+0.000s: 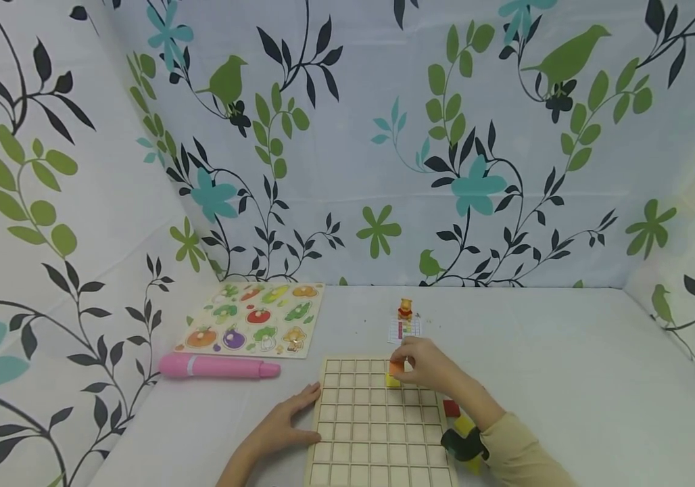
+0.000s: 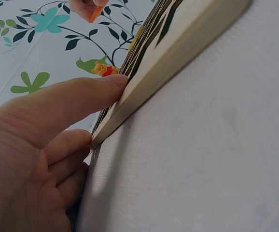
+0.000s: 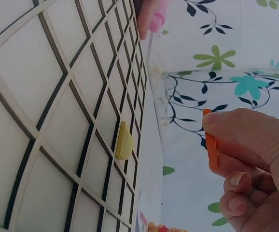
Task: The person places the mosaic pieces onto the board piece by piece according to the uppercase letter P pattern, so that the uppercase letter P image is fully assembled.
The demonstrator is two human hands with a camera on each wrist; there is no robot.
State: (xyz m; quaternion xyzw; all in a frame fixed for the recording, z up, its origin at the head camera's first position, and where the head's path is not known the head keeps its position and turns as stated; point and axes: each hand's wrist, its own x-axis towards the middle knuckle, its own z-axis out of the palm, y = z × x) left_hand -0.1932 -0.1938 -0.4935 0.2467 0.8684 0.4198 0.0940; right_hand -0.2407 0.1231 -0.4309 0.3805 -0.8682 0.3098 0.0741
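Observation:
A pale wooden grid board [image 1: 362, 431] lies in front of me. My left hand [image 1: 283, 423] rests at its left edge, thumb and fingers spread; in the left wrist view the thumb [image 2: 76, 104] touches the board's rim [image 2: 149, 92]. Over the board's far part, my right hand [image 1: 428, 365] pinches a thin orange square tile [image 1: 395, 368] between thumb and fingers. The right wrist view shows this orange tile [image 3: 210, 140] edge-on, held apart from the board. One yellow tile [image 3: 124, 141] sits in a grid cell, just below the orange one in the head view.
Right of the board lie a red tile [image 1: 451, 408], a yellow tile [image 1: 464, 424] and a dark object [image 1: 465, 444]. Behind it stand a small bear figure [image 1: 405, 309] and a printed card [image 1: 404, 330]. A vegetable puzzle board [image 1: 256, 318] and a pink pen-like stick [image 1: 220, 366] lie at left.

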